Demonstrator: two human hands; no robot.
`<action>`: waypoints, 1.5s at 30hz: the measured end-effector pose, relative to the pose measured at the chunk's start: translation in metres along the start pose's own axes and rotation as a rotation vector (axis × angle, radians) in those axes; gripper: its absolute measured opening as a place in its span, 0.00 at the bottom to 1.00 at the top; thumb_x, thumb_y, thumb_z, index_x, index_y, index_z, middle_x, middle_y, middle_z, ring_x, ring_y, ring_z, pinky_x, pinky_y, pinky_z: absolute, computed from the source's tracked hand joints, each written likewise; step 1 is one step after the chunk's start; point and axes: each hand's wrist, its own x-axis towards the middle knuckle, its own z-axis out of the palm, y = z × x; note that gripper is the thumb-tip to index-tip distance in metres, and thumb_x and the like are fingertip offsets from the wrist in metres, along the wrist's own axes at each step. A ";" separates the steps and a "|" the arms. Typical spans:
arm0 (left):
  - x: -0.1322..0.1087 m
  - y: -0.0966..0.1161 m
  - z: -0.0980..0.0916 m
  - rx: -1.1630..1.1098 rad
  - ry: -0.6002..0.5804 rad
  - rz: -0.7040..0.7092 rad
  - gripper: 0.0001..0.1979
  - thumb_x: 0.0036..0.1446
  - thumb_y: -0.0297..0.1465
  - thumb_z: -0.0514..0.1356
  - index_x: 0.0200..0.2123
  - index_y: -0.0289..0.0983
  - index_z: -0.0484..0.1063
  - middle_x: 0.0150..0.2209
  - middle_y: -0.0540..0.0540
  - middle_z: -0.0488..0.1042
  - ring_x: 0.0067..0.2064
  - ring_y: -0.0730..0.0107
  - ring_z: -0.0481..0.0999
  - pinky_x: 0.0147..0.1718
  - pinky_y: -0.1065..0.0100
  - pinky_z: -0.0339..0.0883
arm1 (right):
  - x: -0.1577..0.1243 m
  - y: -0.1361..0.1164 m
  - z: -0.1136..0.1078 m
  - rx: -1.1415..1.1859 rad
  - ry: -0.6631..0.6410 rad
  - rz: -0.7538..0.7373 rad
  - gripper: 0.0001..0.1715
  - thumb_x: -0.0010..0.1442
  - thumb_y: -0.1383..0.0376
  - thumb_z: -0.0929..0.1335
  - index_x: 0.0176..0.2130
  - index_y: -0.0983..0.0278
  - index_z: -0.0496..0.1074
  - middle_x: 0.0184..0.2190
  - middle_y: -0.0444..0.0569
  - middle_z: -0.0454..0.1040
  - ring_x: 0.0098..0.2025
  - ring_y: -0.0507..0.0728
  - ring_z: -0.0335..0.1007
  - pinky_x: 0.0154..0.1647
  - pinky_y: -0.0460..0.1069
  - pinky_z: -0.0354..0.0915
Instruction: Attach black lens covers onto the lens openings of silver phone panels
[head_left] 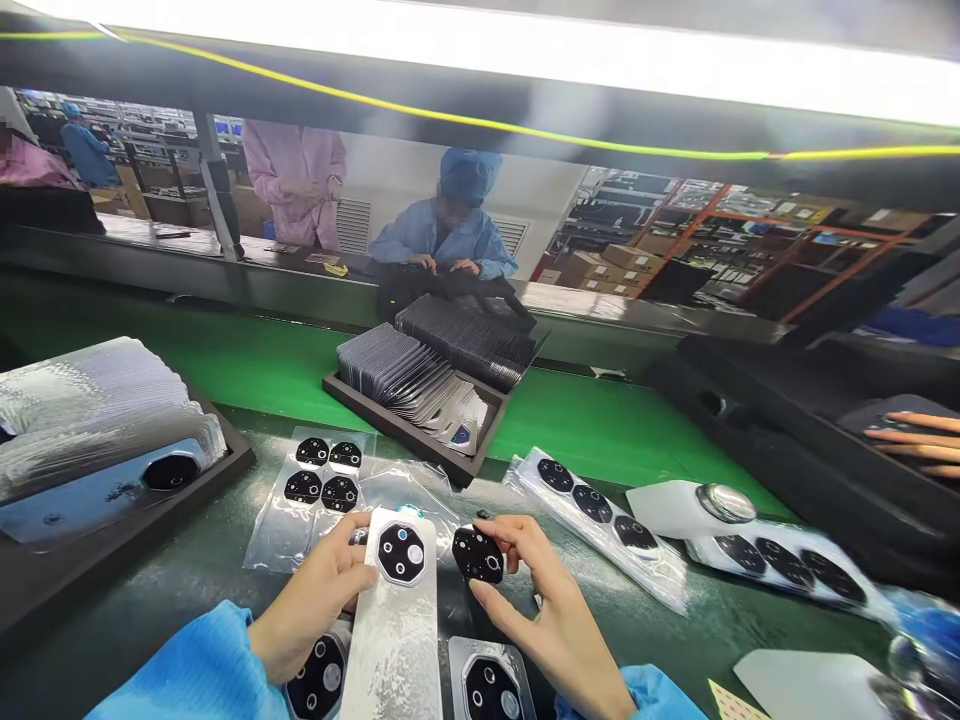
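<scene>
My left hand (319, 595) is closed around the left edge of a silver phone back cover (396, 640), which stands nearly upright with its octagonal camera window at the top. Just right of that window, my right hand (551, 610) pinches a black camera lens plate (478, 556) with several small holes between thumb and fingers. Plate and cover look slightly apart. Below them on the bench lie two more cover pieces with black camera areas: one (491, 680) under my right hand, the other (321, 675) partly hidden by my left wrist.
A clear sheet (281, 540) bears several black lens plates. Bagged plate strips (592, 505) lie right, beside a white bottle (667, 508). A dark tray (472, 465) of stacked covers stands on the green belt (585, 410); another tray (238, 455) sits left. A co-worker's hand (919, 440) shows at right.
</scene>
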 end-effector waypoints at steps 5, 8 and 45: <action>0.001 -0.004 -0.002 0.011 0.005 0.010 0.31 0.52 0.30 0.60 0.60 0.38 0.58 0.35 0.49 0.79 0.31 0.71 0.77 0.29 0.73 0.65 | 0.000 0.001 0.001 -0.011 -0.007 -0.005 0.20 0.58 0.64 0.67 0.51 0.54 0.68 0.41 0.47 0.66 0.36 0.57 0.64 0.37 0.52 0.66; 0.001 -0.005 -0.002 0.018 0.003 0.008 0.31 0.52 0.30 0.60 0.59 0.38 0.58 0.34 0.49 0.78 0.31 0.71 0.77 0.30 0.73 0.66 | 0.001 0.000 0.001 -0.021 -0.023 -0.005 0.20 0.57 0.65 0.67 0.51 0.55 0.67 0.42 0.48 0.66 0.36 0.57 0.64 0.37 0.52 0.66; -0.011 -0.012 0.012 0.022 -0.087 -0.005 0.30 0.52 0.27 0.57 0.59 0.35 0.56 0.33 0.48 0.76 0.27 0.75 0.69 0.27 0.73 0.59 | -0.003 -0.034 0.026 0.056 -0.240 -0.140 0.28 0.52 0.75 0.67 0.52 0.58 0.63 0.46 0.48 0.62 0.49 0.59 0.60 0.48 0.54 0.63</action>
